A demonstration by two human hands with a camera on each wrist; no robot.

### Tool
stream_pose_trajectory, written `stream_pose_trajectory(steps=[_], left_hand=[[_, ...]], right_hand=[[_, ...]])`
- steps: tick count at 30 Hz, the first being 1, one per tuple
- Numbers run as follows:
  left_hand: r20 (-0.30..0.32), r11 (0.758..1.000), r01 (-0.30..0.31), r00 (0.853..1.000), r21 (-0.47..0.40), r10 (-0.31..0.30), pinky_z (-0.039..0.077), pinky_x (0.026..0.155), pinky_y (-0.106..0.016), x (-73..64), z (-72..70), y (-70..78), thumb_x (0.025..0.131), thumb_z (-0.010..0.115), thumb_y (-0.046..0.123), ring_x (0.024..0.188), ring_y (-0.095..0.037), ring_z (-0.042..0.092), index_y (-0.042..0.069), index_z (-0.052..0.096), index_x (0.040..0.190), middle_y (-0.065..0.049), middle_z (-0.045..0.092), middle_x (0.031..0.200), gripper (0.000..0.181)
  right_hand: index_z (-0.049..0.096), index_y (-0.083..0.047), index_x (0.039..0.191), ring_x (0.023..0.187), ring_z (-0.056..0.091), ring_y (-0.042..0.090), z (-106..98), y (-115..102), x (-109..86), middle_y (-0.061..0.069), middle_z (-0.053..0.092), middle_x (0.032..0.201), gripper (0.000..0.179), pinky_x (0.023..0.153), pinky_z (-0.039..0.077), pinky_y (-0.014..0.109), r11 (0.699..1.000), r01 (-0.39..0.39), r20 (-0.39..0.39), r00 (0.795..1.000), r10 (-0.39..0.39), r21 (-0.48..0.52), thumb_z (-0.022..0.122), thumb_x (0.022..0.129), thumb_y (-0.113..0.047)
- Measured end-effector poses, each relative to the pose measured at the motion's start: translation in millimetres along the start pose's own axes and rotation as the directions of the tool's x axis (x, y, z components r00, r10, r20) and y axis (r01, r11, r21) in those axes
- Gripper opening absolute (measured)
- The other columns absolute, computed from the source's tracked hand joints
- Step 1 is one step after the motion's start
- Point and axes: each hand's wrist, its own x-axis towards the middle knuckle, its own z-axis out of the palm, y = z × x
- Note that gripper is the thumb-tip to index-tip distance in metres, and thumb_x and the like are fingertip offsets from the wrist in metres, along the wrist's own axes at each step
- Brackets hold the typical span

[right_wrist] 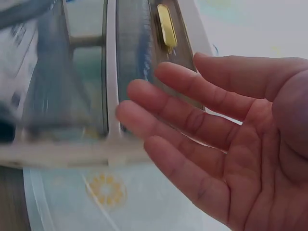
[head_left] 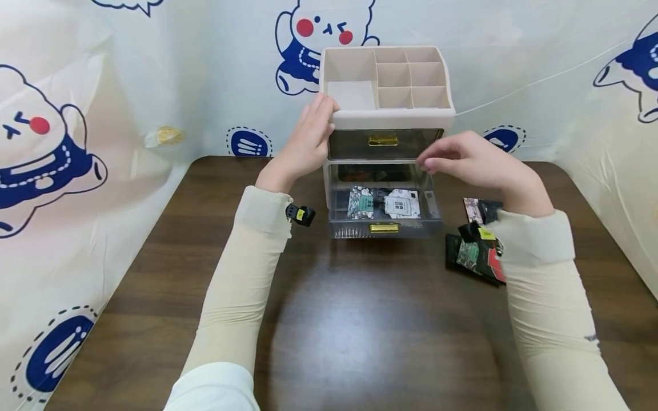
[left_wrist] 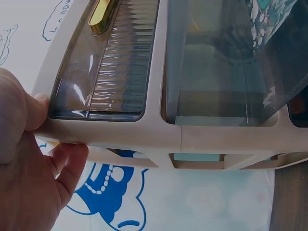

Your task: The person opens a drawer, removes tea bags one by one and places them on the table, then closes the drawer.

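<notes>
A white desktop drawer organizer (head_left: pixel 393 119) stands at the back of the table. Its lower clear drawer (head_left: pixel 341 214) is pulled out, with two printed sachets inside, one with a green label (head_left: pixel 365 203) and one with a white label (head_left: pixel 402 204). The upper drawer (head_left: pixel 354 144), dark and clear with a gold handle, is closed. My left hand (head_left: pixel 308 134) holds the organizer's upper left corner, thumb and fingers about its edge in the left wrist view. Before the organizer's right side hovers my right hand (head_left: pixel 470 160), empty, its fingers loosely bent and spread in the right wrist view.
Several dark printed sachets (head_left: pixel 472 255) lie on the table right of the organizer, partly hidden by my right forearm. Open compartments (head_left: pixel 411 77) form the organizer's top. A patterned cloth (head_left: pixel 221 74) hangs behind the brown wooden table (head_left: pixel 360 319).
</notes>
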Motion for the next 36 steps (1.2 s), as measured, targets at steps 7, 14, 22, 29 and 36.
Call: stream_pose_trajectory(steps=[7,14,22,29,36], left_hand=[[-0.001,1.0,0.019,1.0,0.007,-0.019,0.031,0.102,-0.036,0.3,-0.2,0.3,0.102,0.037,0.0,0.113,-0.03,0.035,-0.001,0.044,0.121,-0.014,0.04,0.122,0.02],[-0.021,1.0,0.006,1.0,-0.009,-0.006,0.031,0.103,-0.037,0.6,2.4,-0.3,0.1,0.037,-0.003,0.116,-0.029,0.034,0.0,0.043,0.121,-0.014,0.039,0.129,0.022],[-0.026,1.0,0.02,0.999,-0.016,-0.02,0.031,0.109,-0.037,0.7,2.8,0.5,0.1,0.036,-0.004,0.122,-0.03,0.034,0.0,0.042,0.124,-0.013,0.038,0.136,0.025],[-0.022,0.999,0.027,0.999,-0.017,-0.027,0.031,0.108,-0.037,-0.3,2.8,1.1,0.1,0.037,-0.004,0.121,-0.029,0.035,0.0,0.043,0.122,-0.012,0.039,0.136,0.023],[-0.02,1.0,0.02,1.0,-0.015,-0.021,0.031,0.107,-0.036,0.0,1.9,0.6,0.101,0.036,-0.002,0.12,-0.029,0.035,0.001,0.043,0.121,-0.012,0.039,0.135,0.022]], right_hand=[[0.057,0.0,0.136,0.122,0.059,0.036,0.6,-23.3,38.2,0.021,0.062,0.133,0.037,0.103,0.045,0.055,0.999,-0.029,0.28,0.96,0.024,0.014,0.045,0.104,-0.015],[0.048,0.002,0.143,0.115,0.056,0.033,8.0,-34.3,64.5,0.023,0.054,0.141,0.043,0.1,0.048,0.05,0.994,-0.089,0.492,0.864,0.106,-0.059,0.045,0.104,-0.015],[0.034,-0.002,0.152,0.144,0.035,0.038,18.8,-40.9,80.6,0.02,0.031,0.158,0.053,0.114,0.034,0.054,0.949,-0.267,0.608,0.729,0.314,-0.17,0.045,0.105,-0.024],[0.035,-0.001,0.151,0.132,0.042,0.033,25.4,-41.1,86.0,0.021,0.033,0.157,0.053,0.11,0.038,0.05,0.947,-0.23,0.644,0.695,0.32,-0.223,0.044,0.105,-0.024],[0.042,0.0,0.147,0.134,0.048,0.041,23.0,-39.0,83.7,0.023,0.05,0.145,0.047,0.111,0.037,0.056,0.963,-0.197,0.653,0.707,0.271,-0.186,0.044,0.105,-0.021]])
